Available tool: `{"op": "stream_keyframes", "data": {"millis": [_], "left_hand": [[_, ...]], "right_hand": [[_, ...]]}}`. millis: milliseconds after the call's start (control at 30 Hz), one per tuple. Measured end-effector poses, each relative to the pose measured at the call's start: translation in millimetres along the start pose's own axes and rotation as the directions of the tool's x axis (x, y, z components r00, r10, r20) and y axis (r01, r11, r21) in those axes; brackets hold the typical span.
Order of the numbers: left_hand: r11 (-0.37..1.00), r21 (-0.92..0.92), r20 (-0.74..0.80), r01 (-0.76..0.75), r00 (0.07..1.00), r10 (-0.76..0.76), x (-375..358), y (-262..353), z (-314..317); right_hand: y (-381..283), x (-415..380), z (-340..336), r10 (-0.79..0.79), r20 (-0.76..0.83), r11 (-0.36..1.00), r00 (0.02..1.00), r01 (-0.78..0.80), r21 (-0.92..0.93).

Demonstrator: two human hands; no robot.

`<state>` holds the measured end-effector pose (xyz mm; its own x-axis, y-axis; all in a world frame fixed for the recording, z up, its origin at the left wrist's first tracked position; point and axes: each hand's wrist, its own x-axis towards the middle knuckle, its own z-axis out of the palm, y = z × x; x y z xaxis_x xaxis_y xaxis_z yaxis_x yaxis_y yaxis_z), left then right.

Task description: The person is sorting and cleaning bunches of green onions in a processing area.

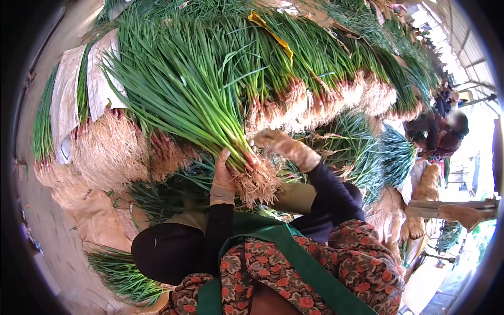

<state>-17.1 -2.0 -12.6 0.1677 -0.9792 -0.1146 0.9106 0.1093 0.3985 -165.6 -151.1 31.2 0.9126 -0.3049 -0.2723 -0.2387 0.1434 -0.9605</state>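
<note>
A large bunch of long green stalks (194, 100) with reddish bases and pale stringy roots lies tilted in front of me, leaves toward the upper left. My left hand (223, 176), in a pale glove, is wrapped round the bunch near its base, just left of the roots. On the other side, my right hand (278, 147), in a dirty glove, is beside the stalk bases with its fingers bent; what its fingertips hold, if anything, is hidden. Behind, more rooted bunches (315, 100) stand in a row, a yellow strip (270, 34) across their leaves.
Bundles under pale sheets (65, 100) are at the left, their roots (107, 152) hanging down. Loose green leaves (349, 144) lie at the right. Another person (446, 131) sits farther right near a bunch (398, 157). A wooden beam (446, 209) is at the lower right.
</note>
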Motion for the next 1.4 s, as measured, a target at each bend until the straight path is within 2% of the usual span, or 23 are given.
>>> {"op": "stream_keyframes", "data": {"millis": [67, 100, 133, 200, 267, 333, 367, 433, 533, 633, 733, 800, 867, 900, 933, 1033, 1100, 1167, 1267, 1300, 1333, 1367, 1400], "left_hand": [[0.998, 0.053, -0.013, -0.016, 1.000, 0.017, 1, 2, 1], [0.999, 0.035, -0.049, -0.032, 0.998, 0.034, 1, 5, 5], [0.999, 0.015, -0.090, -0.051, 0.995, 0.052, 0, 5, 10], [0.994, -0.042, -0.210, -0.104, 0.973, 0.093, -1, -1, 9], [0.993, -0.120, 0.008, 0.004, 1.000, -0.003, 0, -8, -25], [0.994, -0.085, -0.138, -0.070, 0.989, 0.058, 4, -2, -4], [0.998, -0.001, -0.152, -0.057, 0.987, 0.057, 0, 1, 2], [0.999, -0.014, -0.113, 0.044, 0.993, -0.046, 1, 2, 13], [0.992, -0.010, -0.063, 0.129, 0.990, -0.130, 4, -3, 7], [0.987, 0.021, -0.061, 0.159, 0.986, -0.158, 4, -2, 2], [0.986, 0.046, -0.095, 0.160, 0.983, -0.155, 2, -1, -4], [0.990, 0.029, -0.074, 0.138, 0.988, -0.136, 5, -1, -4], [0.997, -0.064, -0.009, 0.049, 0.999, -0.050, 4, -4, -2], [0.994, -0.108, 0.017, 0.002, 1.000, 0.000, 4, -1, 3], [0.977, -0.201, -0.198, -0.069, 0.980, 0.029, 4, -4, 15], [0.950, -0.298, -0.110, -0.098, 0.992, 0.069, 6, -8, 12], [0.967, -0.222, -0.083, -0.124, 0.991, 0.108, 9, -5, 20], [0.984, -0.136, 0.252, -0.118, 0.956, 0.149, 11, -16, -17], [0.987, -0.159, 0.149, -0.003, 0.988, 0.027, 8, -11, -19], [0.986, -0.167, 0.118, 0.002, 0.993, 0.018, 9, -12, -20], [0.985, -0.174, 0.086, 0.006, 0.996, 0.009, 9, -12, -20], [0.983, -0.182, 0.054, 0.010, 0.999, 0.000, 10, -12, -21], [0.987, -0.162, -0.001, -0.016, 1.000, 0.016, 12, -15, -23]], "right_hand": [[18, 10, 13, 0.027, -0.163, 0.964, 0.986, 0.018, 0.266], [-9, 17, 19, -0.093, -0.122, 0.993, 0.988, 0.083, -0.087], [-8, 33, 24, 0.023, -0.240, 0.995, 0.971, -0.046, -0.091], [44, 71, 23, -0.013, -0.410, 0.996, 0.912, 0.046, 0.071], [95, 82, 8, -0.087, -0.544, 0.996, 0.835, 0.074, -0.045], [57, 58, -9, 0.164, -0.389, 0.979, 0.907, -0.101, 0.178], [51, 60, -8, 0.116, -0.372, 0.968, 0.921, -0.022, 0.248], [23, 63, -2, 0.083, -0.353, 0.992, 0.932, -0.112, -0.063], [2, 70, 8, 0.111, -0.416, 0.552, 0.902, -0.404, -0.729], [8, 65, 19, -0.060, -0.387, 0.354, 0.920, -0.343, -0.870], [-12, 51, 33, 0.028, -0.325, 0.232, 0.945, -0.323, -0.918], [-37, 47, 33, 0.102, -0.328, 0.313, 0.939, -0.343, -0.885], [38, 44, -13, -0.069, -0.499, 0.932, 0.864, -0.123, -0.342], [51, 28, -20, -0.111, -0.497, 0.912, 0.861, -0.111, -0.396], [64, 13, -24, -0.105, -0.440, 0.807, 0.892, -0.182, -0.562], [80, -19, -22, 0.287, -0.213, 0.348, 0.934, -0.309, -0.885], [64, -17, -24, 0.384, -0.175, 0.247, 0.907, -0.283, -0.927], [65, 14, -48, 0.165, -0.245, 0.171, 0.955, -0.272, -0.947], [72, 70, -83, -0.195, -0.383, 0.021, 0.903, -0.386, -0.922], [83, 83, -91, -0.329, -0.265, -0.338, 0.907, -0.375, -0.863], [65, 88, -81, -0.486, 0.022, -0.815, 0.874, -0.444, -0.373], [50, 82, -71, -0.450, -0.347, -0.292, 0.823, -0.503, -0.813], [38, 76, -55, -0.159, -0.585, 0.389, 0.795, -0.495, -0.777]]}}
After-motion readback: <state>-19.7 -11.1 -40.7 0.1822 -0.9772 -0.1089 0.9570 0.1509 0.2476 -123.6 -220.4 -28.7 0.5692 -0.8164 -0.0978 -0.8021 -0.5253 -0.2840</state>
